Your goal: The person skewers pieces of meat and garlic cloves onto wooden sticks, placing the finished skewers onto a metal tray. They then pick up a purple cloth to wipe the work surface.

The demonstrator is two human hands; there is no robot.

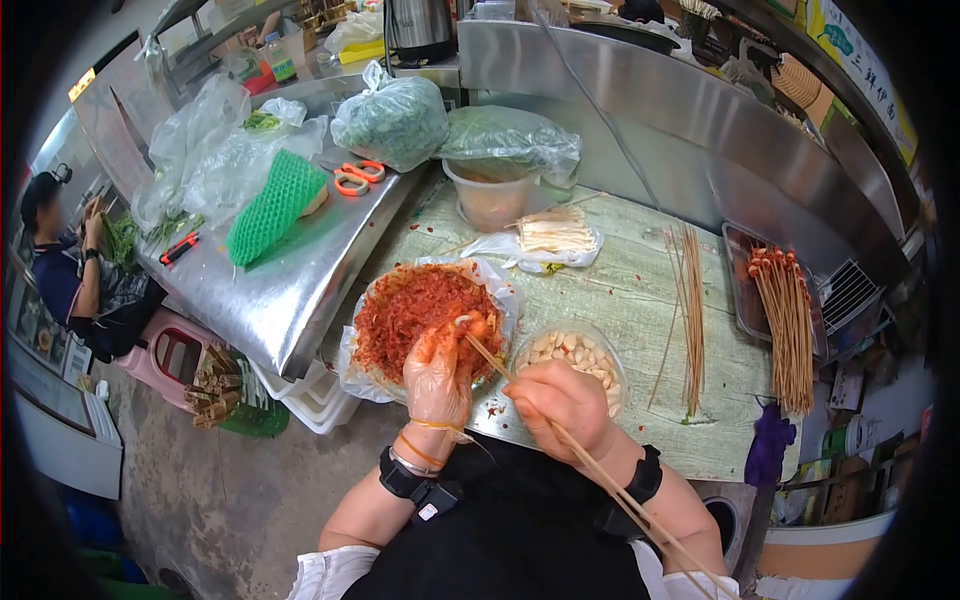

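My left hand, in a clear plastic glove with an orange rubber band at the wrist, is closed at the edge of a plastic-lined bowl. Its fingertips pinch a small red-coated piece of food at the tip of a skewer; a pale bit shows by the thumb. Bare and closed, my right hand grips several long bamboo skewers that run back past my forearm. Red, chili-coated shredded food fills the bowl. Peeled garlic cloves lie in a clear tub, partly hidden behind my right hand.
Loose skewers lie on the table's right, near a tray of loaded skewers. Enoki mushrooms sit behind the bowl, beside a plastic tub. Orange scissors rest on the steel counter. Another person handles greens at far left.
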